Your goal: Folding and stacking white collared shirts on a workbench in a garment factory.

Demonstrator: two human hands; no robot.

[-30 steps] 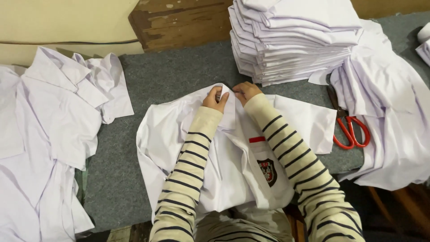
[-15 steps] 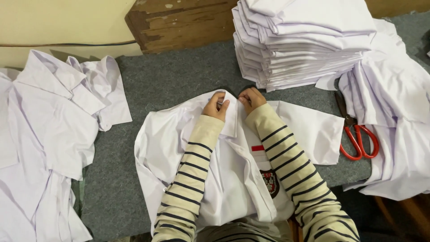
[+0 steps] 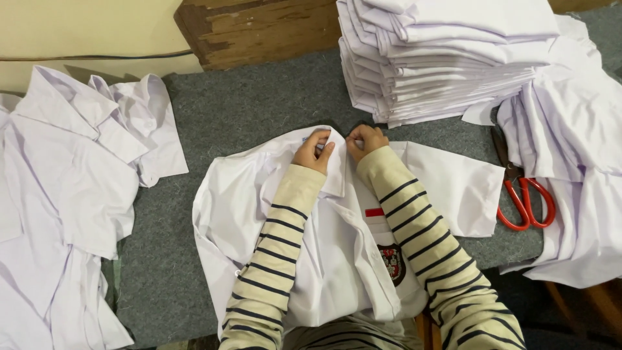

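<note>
Both the left hand [image 3: 313, 151] and right hand [image 3: 365, 140] seemingly pinch the white shirt's [image 3: 337, 259] collar between fingertips.

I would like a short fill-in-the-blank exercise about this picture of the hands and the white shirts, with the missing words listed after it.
1. Both hands, left hand and right hand, pinch the ____ of the white shirt.
2. The scissors have ____ handles.
3. The folded stack lies on the person's ____ side.
4. The sleeves are ____ in pattern.

Missing words: collar; red; right; striped
</note>
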